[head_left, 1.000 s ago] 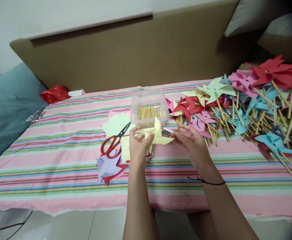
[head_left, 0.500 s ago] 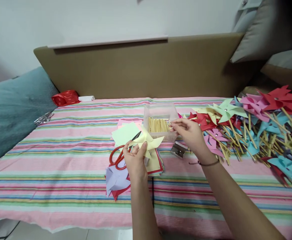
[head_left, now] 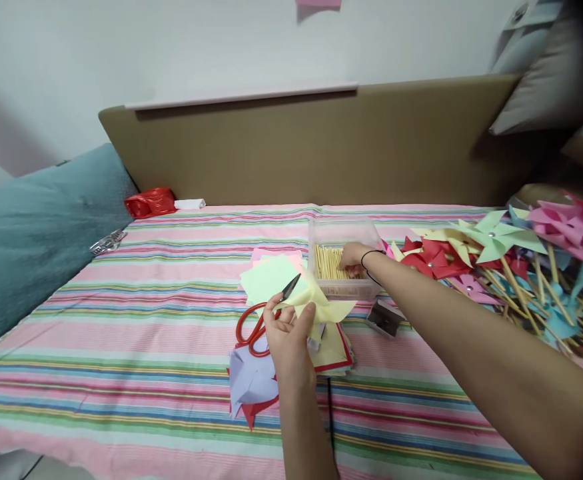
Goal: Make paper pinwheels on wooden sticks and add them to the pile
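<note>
My left hand [head_left: 291, 332] pinches a pale yellow paper pinwheel [head_left: 328, 308] between thumb and fingers. Just behind it, red-handled scissors [head_left: 256, 330] lie across sheets of coloured paper. My right hand [head_left: 354, 259] reaches into a clear plastic box [head_left: 344, 230], its fingers curled down among thin wooden sticks [head_left: 327, 262]. The fingertips are partly hidden, so what they grip does not show. In front of the box is a small open box [head_left: 385, 318] with a dark inside, beside a stack of coloured paper [head_left: 335, 350].
Finished pinwheels on sticks [head_left: 491, 237] are heaped at the right. Light green paper [head_left: 266, 277] and folded purple paper [head_left: 252, 380] lie left of centre. A red plastic roll [head_left: 150, 202] and a clear-wrapped packet [head_left: 108, 243] rest by the blue cushion [head_left: 46, 233].
My right hand has moved from the box's near right edge down into the sticks. My left hand still holds the yellow pinwheel. The whole view has shifted slightly.
</note>
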`<control>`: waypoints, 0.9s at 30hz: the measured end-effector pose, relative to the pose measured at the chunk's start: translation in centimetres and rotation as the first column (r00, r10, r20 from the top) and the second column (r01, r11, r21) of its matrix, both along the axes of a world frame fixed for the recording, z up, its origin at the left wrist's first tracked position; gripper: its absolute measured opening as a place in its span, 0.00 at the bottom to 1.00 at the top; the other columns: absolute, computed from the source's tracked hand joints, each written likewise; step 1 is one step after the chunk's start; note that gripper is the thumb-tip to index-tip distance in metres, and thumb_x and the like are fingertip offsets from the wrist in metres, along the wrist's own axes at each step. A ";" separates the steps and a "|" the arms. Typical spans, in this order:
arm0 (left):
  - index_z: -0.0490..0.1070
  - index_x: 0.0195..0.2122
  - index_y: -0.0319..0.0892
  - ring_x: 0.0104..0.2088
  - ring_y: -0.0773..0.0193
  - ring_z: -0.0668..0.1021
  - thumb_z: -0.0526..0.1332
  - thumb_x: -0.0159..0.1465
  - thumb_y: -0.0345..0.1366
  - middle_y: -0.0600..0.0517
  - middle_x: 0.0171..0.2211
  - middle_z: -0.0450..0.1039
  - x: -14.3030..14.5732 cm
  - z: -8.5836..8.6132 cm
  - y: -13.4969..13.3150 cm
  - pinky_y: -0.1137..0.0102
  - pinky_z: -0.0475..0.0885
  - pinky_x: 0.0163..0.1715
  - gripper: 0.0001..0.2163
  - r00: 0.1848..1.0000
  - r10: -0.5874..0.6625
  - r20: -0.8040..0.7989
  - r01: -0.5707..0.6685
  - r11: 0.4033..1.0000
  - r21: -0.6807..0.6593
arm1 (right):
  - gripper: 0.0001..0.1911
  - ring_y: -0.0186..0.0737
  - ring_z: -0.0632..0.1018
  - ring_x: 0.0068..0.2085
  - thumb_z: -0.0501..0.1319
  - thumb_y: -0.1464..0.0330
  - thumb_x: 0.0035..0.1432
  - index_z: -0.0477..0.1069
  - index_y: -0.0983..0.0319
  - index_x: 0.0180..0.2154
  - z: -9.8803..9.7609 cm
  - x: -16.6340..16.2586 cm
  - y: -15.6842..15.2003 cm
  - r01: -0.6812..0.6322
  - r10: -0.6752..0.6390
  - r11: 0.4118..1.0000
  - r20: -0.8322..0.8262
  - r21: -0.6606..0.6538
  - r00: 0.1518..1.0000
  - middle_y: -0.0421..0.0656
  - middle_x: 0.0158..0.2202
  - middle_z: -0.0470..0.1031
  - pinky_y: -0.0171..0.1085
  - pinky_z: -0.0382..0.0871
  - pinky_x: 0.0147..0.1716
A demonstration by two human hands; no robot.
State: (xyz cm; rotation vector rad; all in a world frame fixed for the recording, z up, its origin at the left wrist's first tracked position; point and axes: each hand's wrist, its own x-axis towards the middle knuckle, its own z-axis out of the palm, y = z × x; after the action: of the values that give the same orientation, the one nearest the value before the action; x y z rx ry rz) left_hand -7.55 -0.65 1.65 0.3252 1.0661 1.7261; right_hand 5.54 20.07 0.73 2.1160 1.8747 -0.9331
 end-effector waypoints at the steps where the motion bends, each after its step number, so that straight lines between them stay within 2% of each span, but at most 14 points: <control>1: 0.59 0.49 0.45 0.29 0.67 0.79 0.74 0.46 0.34 0.50 0.35 0.76 0.0 0.0 0.0 0.73 0.72 0.30 0.32 1.000 -0.002 0.004 0.002 1.000 0.004 | 0.10 0.37 0.78 0.25 0.66 0.69 0.56 0.73 0.67 0.25 -0.2 0.0 0.0 0.007 -0.007 1.000 -0.003 -0.016 1.000 0.42 0.20 0.75 0.37 0.72 0.30; 3: 0.59 0.49 0.45 0.29 0.67 0.79 0.74 0.46 0.34 0.51 0.35 0.75 0.0 0.1 -0.1 0.73 0.72 0.30 0.32 1.000 -0.008 0.014 0.008 1.000 0.011 | 0.10 0.33 0.77 0.25 0.64 0.70 0.58 0.73 0.67 0.26 -0.2 -0.1 -0.2 0.024 -0.024 1.000 -0.033 -0.019 0.999 0.40 0.22 0.76 0.35 0.73 0.29; 5: 0.59 0.50 0.45 0.30 0.66 0.79 0.74 0.45 0.34 0.51 0.36 0.75 0.1 0.1 -0.2 0.72 0.73 0.31 0.33 0.999 -0.030 0.020 0.030 0.999 0.020 | 0.11 0.34 0.76 0.23 0.64 0.73 0.56 0.72 0.67 0.22 0.3 -0.1 -0.3 0.042 -0.040 0.999 -0.085 0.016 0.996 0.42 0.19 0.75 0.34 0.72 0.27; 9: 0.59 0.51 0.45 0.30 0.66 0.79 0.75 0.45 0.34 0.50 0.37 0.76 0.0 0.2 -0.2 0.72 0.72 0.32 0.34 0.996 -0.086 0.032 0.084 0.994 0.066 | 0.10 0.39 0.76 0.22 0.65 0.77 0.49 0.72 0.68 0.18 3.2 0.5 -0.5 0.071 -0.033 0.981 -0.204 0.182 0.979 0.46 0.15 0.73 0.34 0.69 0.25; 12: 0.59 0.51 0.46 0.33 0.66 0.80 0.75 0.44 0.33 0.51 0.38 0.76 0.1 0.1 0.0 0.73 0.71 0.33 0.35 0.992 -0.120 0.050 0.115 0.989 0.098 | 0.09 0.36 0.76 0.26 0.61 0.72 0.56 0.76 0.68 0.27 5.9 2.0 -3.0 0.118 0.006 0.914 -0.302 0.389 0.953 0.46 0.22 0.76 0.32 0.67 0.28; 14: 0.60 0.51 0.46 0.34 0.66 0.80 0.75 0.44 0.32 0.51 0.39 0.76 0.3 0.0 0.1 0.74 0.71 0.34 0.34 0.985 -0.158 0.071 0.149 0.981 0.124 | 0.16 0.34 0.76 0.28 0.53 0.66 0.64 0.77 0.66 0.39 6.8 3.3 -6.7 0.170 0.059 0.835 -0.392 0.523 0.918 0.43 0.26 0.76 0.31 0.66 0.28; 15: 0.60 0.51 0.46 0.34 0.66 0.80 0.75 0.45 0.32 0.51 0.39 0.76 0.6 0.0 0.1 0.74 0.71 0.34 0.34 0.980 -0.183 0.084 0.170 0.975 0.140 | 0.18 0.35 0.75 0.27 0.52 0.63 0.65 0.76 0.65 0.46 6.8 3.9 -9.0 0.223 0.150 0.785 -0.527 0.578 0.837 0.42 0.26 0.75 0.31 0.65 0.25; 16: 0.61 0.51 0.47 0.34 0.66 0.79 0.74 0.46 0.31 0.51 0.39 0.76 0.9 0.0 0.1 0.74 0.71 0.34 0.33 0.973 -0.210 0.097 0.193 0.968 0.158 | 0.21 0.35 0.73 0.26 0.51 0.60 0.66 0.74 0.63 0.51 6.5 4.4 -11.5 0.256 0.214 0.771 -0.616 0.583 0.758 0.40 0.25 0.74 0.32 0.63 0.23; 17: 0.61 0.51 0.47 0.35 0.67 0.79 0.74 0.47 0.31 0.51 0.40 0.76 1.3 0.1 0.1 0.74 0.71 0.34 0.32 0.964 -0.241 0.109 0.220 0.959 0.179 | 0.21 0.36 0.74 0.27 0.52 0.58 0.65 0.74 0.62 0.51 6.0 4.8 -14.0 0.281 0.234 0.774 -0.669 0.568 0.705 0.41 0.26 0.74 0.32 0.63 0.23; 19: 0.63 0.50 0.47 0.35 0.68 0.78 0.73 0.48 0.29 0.52 0.41 0.75 2.2 0.1 0.0 0.75 0.71 0.35 0.30 0.944 -0.302 0.133 0.267 0.936 0.229 | 0.19 0.39 0.76 0.36 0.56 0.57 0.63 0.77 0.60 0.48 4.5 5.5 -18.5 0.336 0.237 0.766 -0.726 0.548 0.645 0.43 0.33 0.77 0.34 0.67 0.30; 20: 0.64 0.50 0.47 0.36 0.68 0.78 0.72 0.48 0.29 0.52 0.41 0.74 2.7 0.2 0.0 0.75 0.70 0.35 0.30 0.933 -0.329 0.145 0.286 0.923 0.257 | 0.19 0.41 0.76 0.38 0.57 0.57 0.62 0.78 0.60 0.46 3.7 5.7 -20.2 0.338 0.233 0.782 -0.748 0.524 0.622 0.44 0.34 0.77 0.36 0.68 0.33; 21: 0.64 0.50 0.48 0.36 0.69 0.77 0.72 0.48 0.28 0.53 0.41 0.74 3.2 0.2 -0.1 0.76 0.70 0.35 0.29 0.923 -0.352 0.155 0.300 0.911 0.283 | 0.18 0.40 0.76 0.37 0.58 0.58 0.62 0.79 0.60 0.45 2.9 5.9 -21.6 0.366 0.206 0.788 -0.773 0.495 0.601 0.44 0.34 0.77 0.36 0.68 0.32; 24: 0.66 0.51 0.49 0.31 0.71 0.75 0.72 0.47 0.29 0.56 0.35 0.71 4.5 0.2 -0.1 0.76 0.68 0.33 0.29 0.900 -0.397 0.182 0.322 0.884 0.339 | 0.15 0.36 0.73 0.30 0.61 0.60 0.61 0.79 0.59 0.45 1.2 6.5 -23.7 0.460 0.156 0.789 -0.856 0.408 0.493 0.41 0.28 0.75 0.35 0.66 0.27; 27: 0.67 0.51 0.50 0.28 0.72 0.72 0.74 0.46 0.31 0.57 0.31 0.69 5.4 0.0 -0.1 0.75 0.67 0.31 0.31 0.882 -0.432 0.186 0.341 0.860 0.380 | 0.11 0.33 0.72 0.27 0.62 0.63 0.60 0.78 0.58 0.43 0.6 7.0 -24.2 0.501 0.155 0.792 -0.909 0.349 0.387 0.39 0.27 0.75 0.33 0.64 0.25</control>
State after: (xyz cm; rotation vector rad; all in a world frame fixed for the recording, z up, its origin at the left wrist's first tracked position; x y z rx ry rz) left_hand -2.14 -0.73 1.69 0.4753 0.4605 1.5206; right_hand 12.55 -4.13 1.34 2.3727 2.7327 -2.2255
